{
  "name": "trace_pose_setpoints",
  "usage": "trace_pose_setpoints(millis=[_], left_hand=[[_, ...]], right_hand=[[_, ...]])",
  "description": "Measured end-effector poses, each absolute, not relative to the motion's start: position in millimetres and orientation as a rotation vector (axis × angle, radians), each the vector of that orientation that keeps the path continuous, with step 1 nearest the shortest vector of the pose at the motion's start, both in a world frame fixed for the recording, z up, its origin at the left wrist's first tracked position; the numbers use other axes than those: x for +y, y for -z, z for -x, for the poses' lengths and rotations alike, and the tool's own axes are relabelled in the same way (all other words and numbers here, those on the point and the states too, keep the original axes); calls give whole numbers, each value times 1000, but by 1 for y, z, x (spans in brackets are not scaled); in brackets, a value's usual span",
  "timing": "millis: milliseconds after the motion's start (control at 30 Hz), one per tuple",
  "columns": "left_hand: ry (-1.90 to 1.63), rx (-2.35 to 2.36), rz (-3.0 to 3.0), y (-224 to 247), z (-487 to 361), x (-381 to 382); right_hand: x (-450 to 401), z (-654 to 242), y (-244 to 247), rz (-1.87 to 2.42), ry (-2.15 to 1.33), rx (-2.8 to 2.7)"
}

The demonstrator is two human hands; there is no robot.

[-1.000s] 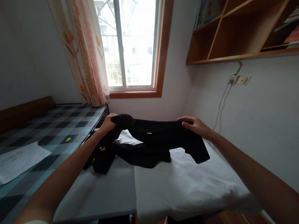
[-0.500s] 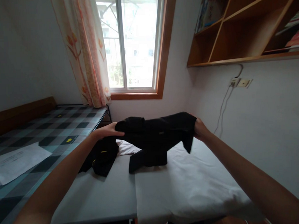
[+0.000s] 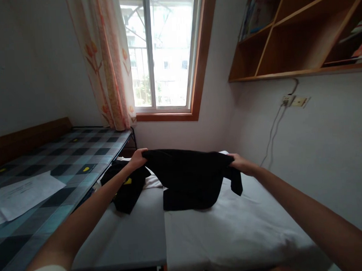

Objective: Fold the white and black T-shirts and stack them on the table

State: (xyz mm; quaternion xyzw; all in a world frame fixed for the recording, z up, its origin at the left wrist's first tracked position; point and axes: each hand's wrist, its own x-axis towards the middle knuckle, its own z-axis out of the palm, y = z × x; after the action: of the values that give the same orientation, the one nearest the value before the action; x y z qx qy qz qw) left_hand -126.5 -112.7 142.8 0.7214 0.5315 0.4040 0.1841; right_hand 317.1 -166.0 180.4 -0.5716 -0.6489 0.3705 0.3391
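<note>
A black garment (image 3: 188, 175) is stretched between my two hands above a white-covered surface (image 3: 233, 233). My left hand (image 3: 138, 158) is closed on its upper left corner, and my right hand (image 3: 241, 164) pinches the upper right part. The lower edge of the cloth hangs down to the white cover, and a narrow flap dangles below my right hand. Left of it, a second black garment with a yellow mark (image 3: 131, 193) lies crumpled on the surface, partly behind my left forearm.
At the left is a bed with a checked cover (image 3: 88, 145), with white papers (image 3: 27, 194) on it. Wooden shelves (image 3: 302, 38) hang on the right wall above a socket (image 3: 287, 100) with a cable. A curtain (image 3: 106, 63) hangs beside the window (image 3: 168, 60).
The held garment has opened out and hangs flatter, its lower edge farther right. My right hand is slightly lower. More of the second black garment shows.
</note>
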Motion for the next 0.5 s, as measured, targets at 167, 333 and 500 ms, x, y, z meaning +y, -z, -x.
trace_pose_setpoints(millis=[167, 333, 500], left_hand=[[-1795, 1544, -2238, -197, 93, -102], [-2067, 1293, -2331, -246, 80, -104], [-1408, 1308, -2480, -241, 74, -121]], right_hand=[[-123, -324, -224, 1175, -581, -1129], [-125, -338, -277, 817, -268, -1054], [-157, -363, -277, 978, -214, -1070]])
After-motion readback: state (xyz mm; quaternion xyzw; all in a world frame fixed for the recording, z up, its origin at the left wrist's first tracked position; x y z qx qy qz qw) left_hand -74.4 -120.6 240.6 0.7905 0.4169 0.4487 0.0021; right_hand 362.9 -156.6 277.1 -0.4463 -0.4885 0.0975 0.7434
